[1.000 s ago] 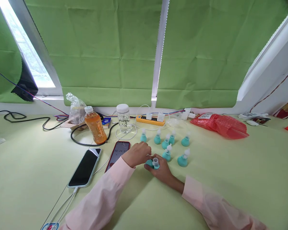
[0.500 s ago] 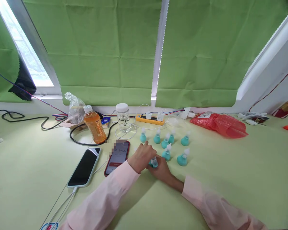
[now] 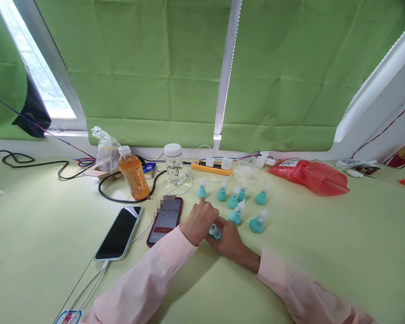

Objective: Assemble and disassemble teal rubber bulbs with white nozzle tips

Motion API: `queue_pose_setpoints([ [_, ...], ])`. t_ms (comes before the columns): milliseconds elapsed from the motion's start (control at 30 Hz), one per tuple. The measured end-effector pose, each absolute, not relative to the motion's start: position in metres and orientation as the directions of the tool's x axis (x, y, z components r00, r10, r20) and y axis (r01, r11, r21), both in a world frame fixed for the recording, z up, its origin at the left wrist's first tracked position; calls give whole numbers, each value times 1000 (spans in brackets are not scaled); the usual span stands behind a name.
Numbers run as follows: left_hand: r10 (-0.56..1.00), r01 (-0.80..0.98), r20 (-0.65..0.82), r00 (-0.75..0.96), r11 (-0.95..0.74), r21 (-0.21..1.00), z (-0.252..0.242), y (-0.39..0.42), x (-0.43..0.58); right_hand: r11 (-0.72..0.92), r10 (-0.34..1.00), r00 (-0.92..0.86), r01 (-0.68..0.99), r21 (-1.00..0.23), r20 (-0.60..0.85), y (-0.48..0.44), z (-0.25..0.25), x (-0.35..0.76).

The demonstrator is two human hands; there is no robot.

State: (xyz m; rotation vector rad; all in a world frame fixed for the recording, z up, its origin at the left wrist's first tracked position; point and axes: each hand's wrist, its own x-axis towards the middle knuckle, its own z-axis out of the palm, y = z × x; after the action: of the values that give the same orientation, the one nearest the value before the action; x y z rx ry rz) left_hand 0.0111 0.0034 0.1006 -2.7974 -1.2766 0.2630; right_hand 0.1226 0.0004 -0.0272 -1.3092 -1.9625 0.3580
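My right hand is closed around a small teal bottle with a clear, pale neck, held low over the table. Against it, my left hand is closed with its fingers curled down; what lies in its fingertips is hidden. Beyond my hands stand several more squat teal bottles with translucent white tips, among them a near right one, one just behind my right hand and one at the back left.
Left of my hands lie a phone showing a timer and a charging phone. Behind them stand an orange drink bottle and a clear jar. A power strip and red bubble-wrap package lie at the back.
The bottle between my hands has shifted slightly left and tilted, showing its neck at a different angle. Both hands stay nearly in place. The other bottles have not moved on the table.
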Motion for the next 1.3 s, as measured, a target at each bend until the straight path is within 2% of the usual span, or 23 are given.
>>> queue_pose_setpoints([
  [167,732,718,-111,672,-681,-145,95,-3,16,395,901,-240,800,-452,362,-3,-24,123],
  [367,730,718,-32,683,-678,-154,75,0,19,404,899,-257,797,-448,354,0,-22,124],
  [500,705,690,-35,709,-703,-170,69,-2,13,417,898,-303,815,-403,318,-1,-16,127],
  [600,640,627,-10,768,-755,-192,66,-5,2,463,882,-363,792,-399,301,-6,-9,131],
  [667,573,574,64,817,-798,-185,59,-7,-7,474,878,-378,770,-427,295,-9,-7,134],
  [800,531,572,292,795,-818,-70,25,-3,-24,454,891,-378,734,-505,252,-13,-10,145],
  [933,492,507,554,672,-851,140,-17,8,-33,429,903,-280,640,-637,327,-13,-16,158],
  [1000,527,486,603,599,-837,250,-28,11,-34,421,905,-238,616,-666,351,-14,-18,161],
  [1067,582,512,583,567,-803,304,-31,12,-33,431,900,-237,608,-667,366,-15,-20,162],
  [1167,610,561,538,582,-780,278,-31,9,-30,451,890,-255,622,-640,379,-18,-23,161],
  [1300,550,596,574,607,-793,130,-34,5,-25,444,889,-241,660,-607,388,-19,-28,158],
])
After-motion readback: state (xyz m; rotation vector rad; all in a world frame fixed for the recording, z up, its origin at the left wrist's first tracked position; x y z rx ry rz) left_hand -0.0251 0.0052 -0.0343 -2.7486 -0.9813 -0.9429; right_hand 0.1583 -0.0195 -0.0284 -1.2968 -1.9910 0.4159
